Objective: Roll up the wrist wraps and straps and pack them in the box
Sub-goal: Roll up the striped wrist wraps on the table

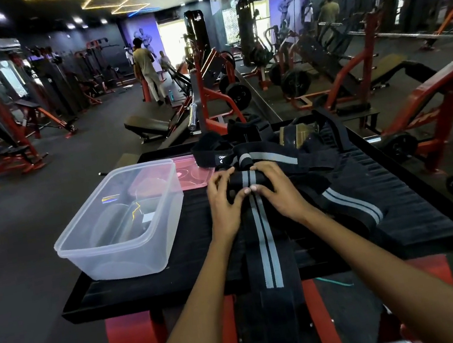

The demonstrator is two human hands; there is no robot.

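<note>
A long black wrap with two grey stripes (pixel 266 242) lies lengthwise on the black platform (pixel 405 220), its near end hanging over the front edge. Its far end is rolled into a short thick roll (pixel 246 181). My left hand (pixel 222 201) and my right hand (pixel 277 190) grip that roll from either side, fingers curled over it and thumbs meeting at the front. A second striped wrap (pixel 352 204) lies to the right. More black straps (pixel 216 152) are heaped behind. The clear plastic box (pixel 125 252) stands on the platform's left part.
A pink lid (pixel 190 174) lies behind the box. Red and black gym machines, benches and weight plates surround the platform, with a mirror wall on the right. A person (pixel 147 71) stands far off on the open dark floor to the left.
</note>
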